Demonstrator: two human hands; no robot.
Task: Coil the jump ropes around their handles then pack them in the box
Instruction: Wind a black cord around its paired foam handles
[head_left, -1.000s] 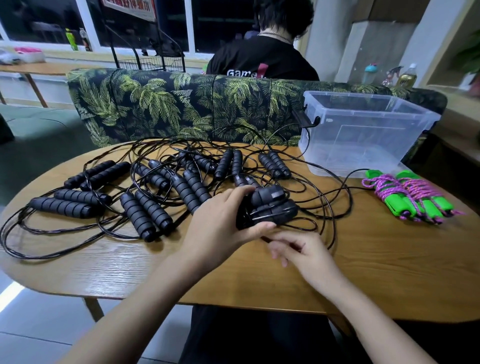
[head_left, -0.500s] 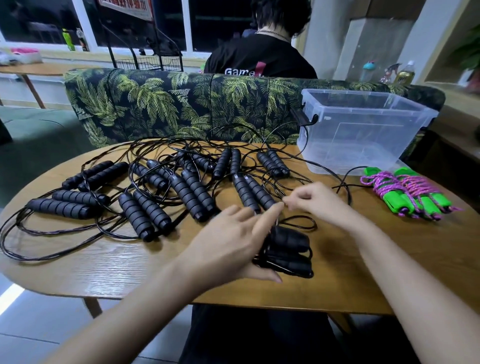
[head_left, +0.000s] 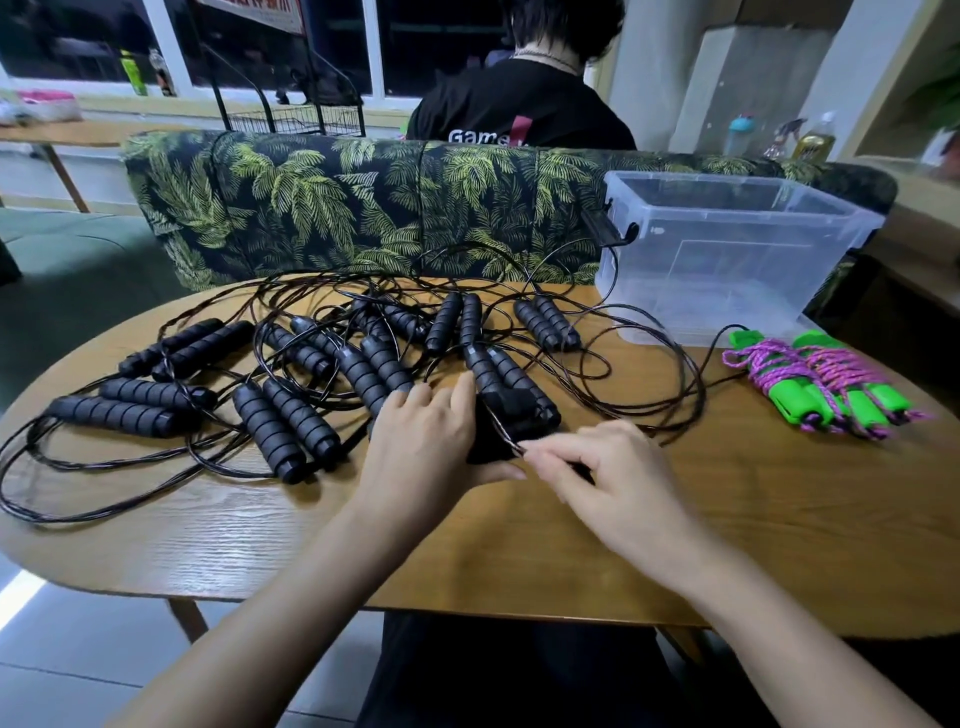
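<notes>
The left hand grips a black handle pair near the centre front of the wooden counter. Its fingers are curled over the top of the pair and the thumb is closed underneath. The right hand is just beside it, with its fingers pinching the thin black cord where it crosses the held handles. Motion blur hides how many turns of cord lie on the pair.

The loose black jump ropes lie spread over the left and centre of the counter. Their foam handles lie in pairs and their cords overlap in tangled loops. Two green-handled jump ropes, wrapped in pink-purple cord, lie side by side at the right edge of the counter. The clear plastic box stands open at the rear right of the counter, just behind the green ropes, with no rope inside.

A sofa back with a palm-leaf print runs along the far edge of the counter. A person in a black T-shirt sits beyond it, facing away.
</notes>
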